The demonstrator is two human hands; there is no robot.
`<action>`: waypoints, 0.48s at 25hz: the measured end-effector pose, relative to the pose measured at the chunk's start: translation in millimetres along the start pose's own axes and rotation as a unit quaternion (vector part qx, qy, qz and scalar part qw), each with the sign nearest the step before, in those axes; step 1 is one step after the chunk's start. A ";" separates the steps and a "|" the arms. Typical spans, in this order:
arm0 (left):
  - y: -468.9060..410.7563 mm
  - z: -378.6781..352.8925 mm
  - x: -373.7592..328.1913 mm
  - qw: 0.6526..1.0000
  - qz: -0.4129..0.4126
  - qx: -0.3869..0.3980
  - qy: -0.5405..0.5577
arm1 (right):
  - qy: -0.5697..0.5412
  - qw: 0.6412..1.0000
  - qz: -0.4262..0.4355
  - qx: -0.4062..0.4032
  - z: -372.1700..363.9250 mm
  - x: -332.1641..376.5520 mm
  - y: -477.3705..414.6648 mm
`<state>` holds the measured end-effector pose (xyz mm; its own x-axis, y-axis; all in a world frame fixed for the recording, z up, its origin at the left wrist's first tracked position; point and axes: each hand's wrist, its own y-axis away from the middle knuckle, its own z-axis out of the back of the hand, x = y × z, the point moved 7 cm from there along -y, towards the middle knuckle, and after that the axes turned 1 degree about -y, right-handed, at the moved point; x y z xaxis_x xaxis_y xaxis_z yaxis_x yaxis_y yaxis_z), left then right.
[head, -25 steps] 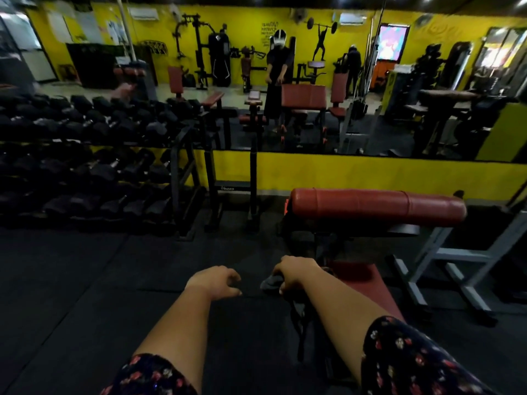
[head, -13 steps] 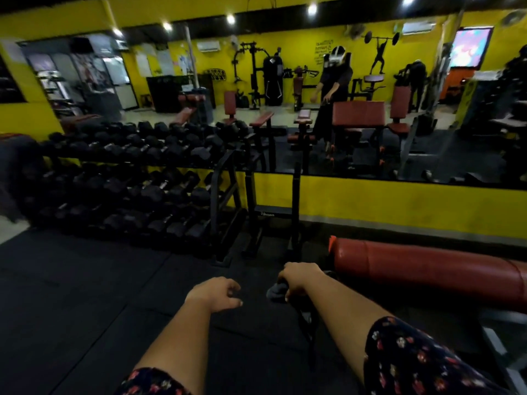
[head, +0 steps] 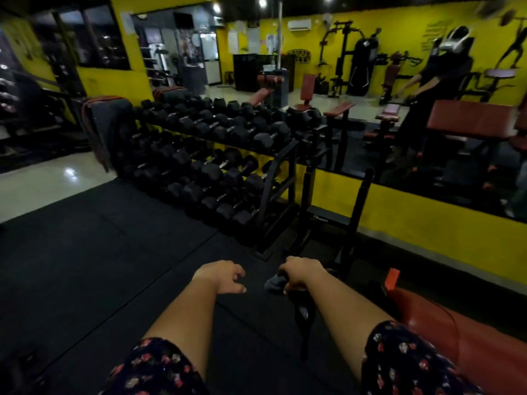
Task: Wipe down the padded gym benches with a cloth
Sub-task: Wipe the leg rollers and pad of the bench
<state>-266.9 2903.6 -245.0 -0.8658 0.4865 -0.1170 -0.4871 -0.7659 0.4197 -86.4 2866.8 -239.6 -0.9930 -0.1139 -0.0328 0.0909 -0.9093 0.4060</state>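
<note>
My right hand [head: 301, 273] grips a dark grey cloth [head: 275, 283], which bunches out to the left of my fist and hangs down below it. My left hand [head: 224, 277] hovers beside it over the black floor, fingers loosely curled and holding nothing. A red padded bench roll [head: 445, 337] lies at the lower right, just right of my right forearm, with an orange tag at its near end. More red padded benches [head: 339, 108] show in the wall mirror.
A three-tier rack of black dumbbells [head: 216, 163] stands ahead on the left. A black metal stand [head: 336, 212] sits against the yellow wall under the mirror. Black rubber mat [head: 85, 266] covers the floor, with pale tile at far left.
The view has swung left. The red bench roll has slid from the centre to the lower right edge and the dumbbell rack now fills the middle. Both hands keep the same pose.
</note>
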 end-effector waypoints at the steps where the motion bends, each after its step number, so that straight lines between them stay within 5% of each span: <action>1: -10.3 1.0 9.4 1.000 0.002 0.001 0.000 | 0.007 1.000 0.006 0.002 5.4 1.2 -15.3; 12: -130.0 69.5 160.2 0.999 0.047 -0.006 0.009 | 0.043 0.997 0.061 -0.002 104.4 52.3 -217.5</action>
<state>-334.4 3110.4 -255.8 -0.9095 0.4051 -0.0931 -0.4050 -0.8132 0.4180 -166.0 3100.4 -234.3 -0.9645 -0.2568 -0.0618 0.2103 -0.8881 0.4087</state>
